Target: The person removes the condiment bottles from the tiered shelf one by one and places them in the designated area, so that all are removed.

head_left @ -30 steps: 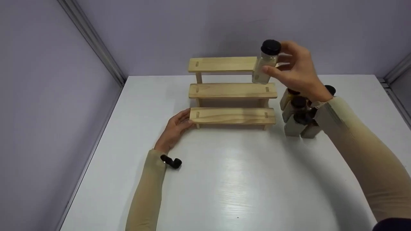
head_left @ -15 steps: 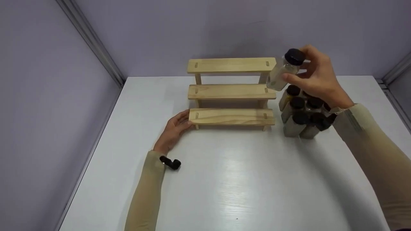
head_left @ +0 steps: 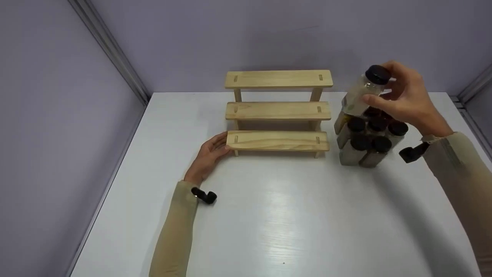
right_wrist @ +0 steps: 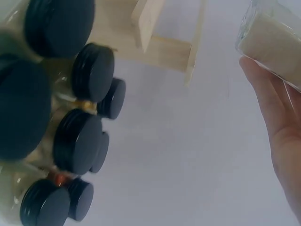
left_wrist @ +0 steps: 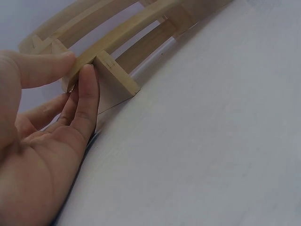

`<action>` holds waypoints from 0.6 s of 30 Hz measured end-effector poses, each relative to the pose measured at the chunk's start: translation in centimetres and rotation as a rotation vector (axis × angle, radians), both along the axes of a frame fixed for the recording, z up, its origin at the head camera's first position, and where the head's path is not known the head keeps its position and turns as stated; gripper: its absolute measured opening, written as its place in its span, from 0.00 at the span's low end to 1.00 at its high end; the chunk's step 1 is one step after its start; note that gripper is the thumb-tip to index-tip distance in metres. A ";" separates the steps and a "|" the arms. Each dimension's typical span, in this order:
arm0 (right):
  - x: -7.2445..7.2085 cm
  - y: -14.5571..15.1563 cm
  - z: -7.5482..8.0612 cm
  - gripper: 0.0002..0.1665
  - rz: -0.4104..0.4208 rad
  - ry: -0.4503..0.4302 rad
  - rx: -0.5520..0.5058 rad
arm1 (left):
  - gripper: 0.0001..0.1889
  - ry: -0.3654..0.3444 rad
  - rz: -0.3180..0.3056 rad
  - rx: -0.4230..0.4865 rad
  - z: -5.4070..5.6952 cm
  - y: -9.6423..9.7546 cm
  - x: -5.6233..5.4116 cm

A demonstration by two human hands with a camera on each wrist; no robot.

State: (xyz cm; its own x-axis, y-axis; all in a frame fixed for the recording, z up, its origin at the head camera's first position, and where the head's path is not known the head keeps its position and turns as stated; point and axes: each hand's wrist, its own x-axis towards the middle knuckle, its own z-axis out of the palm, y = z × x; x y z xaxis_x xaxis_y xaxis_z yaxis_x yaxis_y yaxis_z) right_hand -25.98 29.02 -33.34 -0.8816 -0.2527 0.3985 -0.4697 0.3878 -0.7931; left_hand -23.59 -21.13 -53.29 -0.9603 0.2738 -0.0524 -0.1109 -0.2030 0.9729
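Observation:
My right hand point(head_left: 413, 104) holds a clear glass spice jar point(head_left: 360, 96) with a black lid, tilted in the air above the back of a group of similar jars point(head_left: 351, 150). In the right wrist view, pale powder point(right_wrist: 273, 42) fills much of the held jar. My left hand point(head_left: 206, 156) pinches the left end of the lowest shelf on a three-tier wooden spice rack point(head_left: 278, 141). The left wrist view shows the thumb point(left_wrist: 47, 68) on the upper side of that board and fingers under it. Nothing stands on the rack's three tiers.
The grouped jars stand close together just right of the rack on the white table point(head_left: 276, 215). Behind the rack rises a pale wall point(head_left: 200, 42), and another wall stands to the left. Black wrist cameras point(head_left: 204, 195) stick out from both sleeves.
My right hand has carried the jar rightward and slightly down, from in front of the top shelf to above the jar group. The left hand stays on the rack.

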 end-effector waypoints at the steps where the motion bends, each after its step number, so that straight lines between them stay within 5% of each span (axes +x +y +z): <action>1: 0.1 0.4 -0.1 0.28 -0.003 -0.006 0.000 | 0.32 -0.001 0.001 -0.001 0.0 0.0 0.0; 18: 1.8 6.4 -1.4 0.31 -0.040 0.002 0.123 | 0.32 -0.015 0.001 -0.007 0.0 0.5 0.3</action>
State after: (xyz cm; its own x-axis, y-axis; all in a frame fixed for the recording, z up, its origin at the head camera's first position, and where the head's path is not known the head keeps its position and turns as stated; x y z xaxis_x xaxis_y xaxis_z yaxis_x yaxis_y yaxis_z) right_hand -24.21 35.43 -34.70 -0.8914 -0.2641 0.3683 -0.4531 0.5009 -0.7375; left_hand -23.24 -20.67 -53.26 -0.9598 0.2723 -0.0687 -0.1253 -0.1963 0.9725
